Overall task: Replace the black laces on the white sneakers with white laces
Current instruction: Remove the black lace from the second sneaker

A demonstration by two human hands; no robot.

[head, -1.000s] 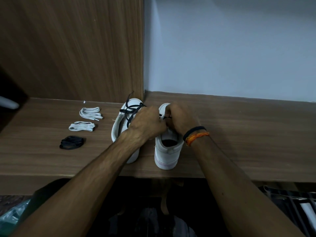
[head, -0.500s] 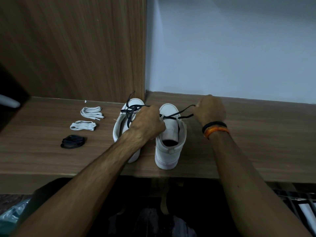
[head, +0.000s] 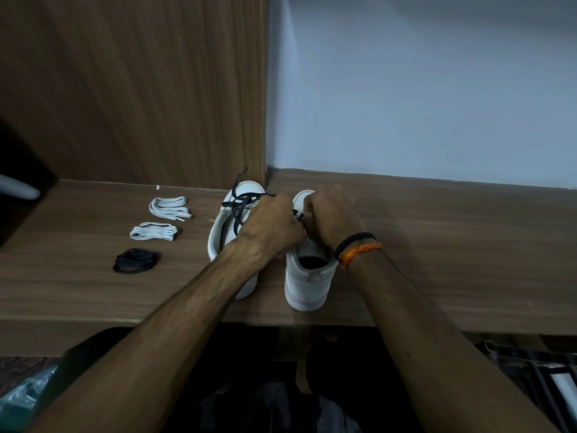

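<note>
Hands meet over the right sneaker (head: 307, 276) on a wooden shelf (head: 437, 245): left hand (head: 271, 228) and right hand (head: 331, 218) both pinch its black lace (head: 298, 214). Left of it stands the other sneaker (head: 220, 232), then two white laces (head: 170, 207) and a loose black bundle (head: 135, 260).

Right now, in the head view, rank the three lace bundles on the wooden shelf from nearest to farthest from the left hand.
From the left hand:
1. Far white lace bundle, left, toward the wall; nearly tied with the next.
2. Middle white lace bundle, left.
3. Black lace coil, farthest left, near the shelf's front edge.
</note>
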